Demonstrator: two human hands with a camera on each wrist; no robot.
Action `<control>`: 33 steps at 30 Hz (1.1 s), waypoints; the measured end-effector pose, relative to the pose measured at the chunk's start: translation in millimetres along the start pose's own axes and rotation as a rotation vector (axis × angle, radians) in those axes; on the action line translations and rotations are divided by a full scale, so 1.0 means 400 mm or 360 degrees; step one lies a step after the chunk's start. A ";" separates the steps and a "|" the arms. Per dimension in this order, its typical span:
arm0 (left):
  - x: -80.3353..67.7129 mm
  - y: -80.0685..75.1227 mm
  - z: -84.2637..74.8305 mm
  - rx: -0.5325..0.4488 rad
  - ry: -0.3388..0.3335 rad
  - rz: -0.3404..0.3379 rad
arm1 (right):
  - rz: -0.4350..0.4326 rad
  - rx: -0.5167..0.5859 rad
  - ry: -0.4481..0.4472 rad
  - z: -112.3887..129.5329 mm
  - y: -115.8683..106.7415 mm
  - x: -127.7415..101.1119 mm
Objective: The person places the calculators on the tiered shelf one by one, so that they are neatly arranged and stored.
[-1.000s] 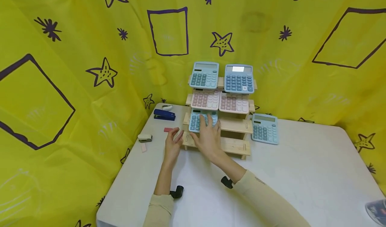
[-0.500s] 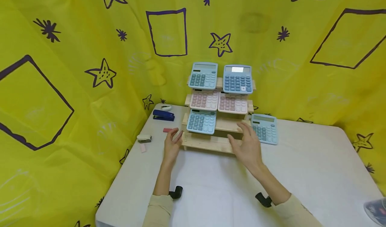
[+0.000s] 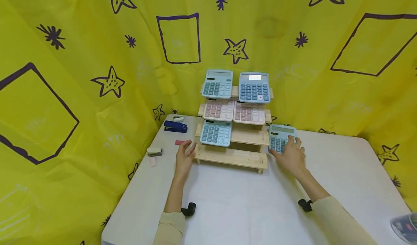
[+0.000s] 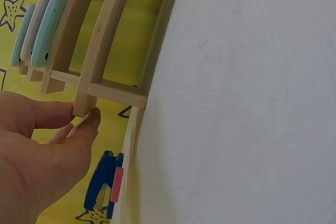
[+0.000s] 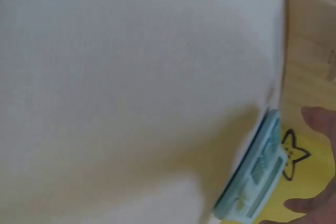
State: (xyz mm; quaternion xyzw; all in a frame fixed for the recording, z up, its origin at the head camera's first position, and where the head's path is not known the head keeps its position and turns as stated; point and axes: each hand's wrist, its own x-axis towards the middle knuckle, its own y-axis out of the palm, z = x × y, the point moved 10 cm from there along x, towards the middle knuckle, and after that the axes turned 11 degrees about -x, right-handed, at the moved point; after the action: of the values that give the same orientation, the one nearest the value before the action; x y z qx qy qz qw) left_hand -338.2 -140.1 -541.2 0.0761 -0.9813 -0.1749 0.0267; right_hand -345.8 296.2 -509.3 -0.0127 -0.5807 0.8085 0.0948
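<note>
A stepped wooden rack [image 3: 232, 157] stands at the back of the white table [image 3: 244, 208]. It carries two blue calculators [image 3: 217, 84] on top, two pink ones [image 3: 218, 110] below, and one blue calculator [image 3: 216, 132] on the left of the third step. My left hand [image 3: 185, 154] touches the left end of the rack's lowest step [image 4: 84, 106] with fairly straight fingers [image 4: 86, 121]. My right hand [image 3: 291, 157] lies with spread fingers on the near part of another blue calculator [image 3: 281, 133] flat on the table just right of the rack. The blurred right wrist view shows that calculator [image 5: 254, 179] edge-on.
Left of the rack lie a dark blue stapler [image 3: 175, 126], a small red eraser [image 3: 180, 142], a small beige stapler [image 3: 154, 151] and a pink eraser [image 3: 153, 161]. Yellow patterned cloth [image 3: 81, 93] hangs behind and on both sides. The table's front edge is near my elbows.
My right hand left the blue calculator on the third step and swung right across the rack onto the calculator on the table. My left hand stayed at the rack's left end.
</note>
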 end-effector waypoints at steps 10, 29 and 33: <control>-0.001 0.000 0.000 -0.0033 0.0024 0.0017 | 0.0077 0.0010 0.0092 -0.021 0.062 0.047; -0.002 -0.001 -0.001 -0.0027 0.0010 0.0018 | -0.0017 0.0148 0.0093 -0.018 0.007 -0.005; 0.000 -0.001 0.000 -0.0030 0.0004 0.0026 | -0.0049 0.0138 0.0037 -0.004 -0.031 -0.045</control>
State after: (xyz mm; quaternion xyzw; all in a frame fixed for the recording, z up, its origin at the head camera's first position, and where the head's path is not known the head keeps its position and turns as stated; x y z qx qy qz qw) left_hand -338.0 -140.4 -541.3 0.0682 -0.9802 -0.1837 0.0301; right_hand -326.2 298.4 -499.9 -0.0091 -0.5440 0.8312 0.1144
